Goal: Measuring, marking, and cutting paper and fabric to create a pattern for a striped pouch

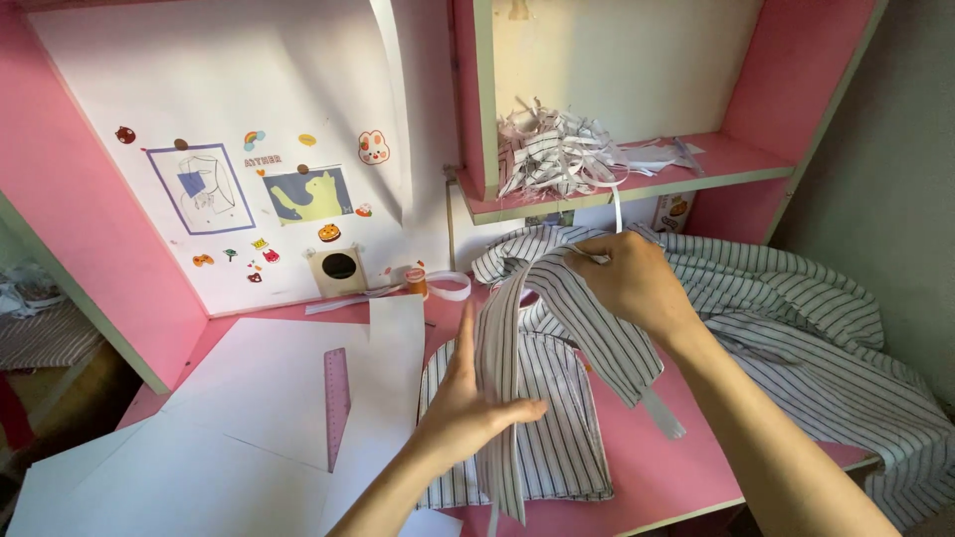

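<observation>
I am at a pink desk (686,477) with a pink shelf unit above it. A white board (229,119) leans at the back left, dotted with small cartoon stickers: a white rabbit (373,147), a rainbow, little orange shapes. Two pictures sit on it, a blue-framed sketch (201,189) and a blue rectangle with a yellow cat shape (308,195). Below stands a small cream square block with a dark round hole (338,269).

My right hand (632,283) is clenched on the upper end of a long strip of white cloth with thin dark stripes (587,318), lifting it above the desk. My left hand (468,403) is flat and released, fingers straight, pressed against the side of the same strip where it hangs down. Under it lies a folded piece of the same striped cloth (557,438), soft and creased. More striped fabric (796,328) is heaped on the right and spills off the edge.

Smooth white paper sheets (259,398) cover the left side, with a translucent pink ruler (336,398) on top. A tangle of narrow striped offcuts (567,154) fills the shelf.
</observation>
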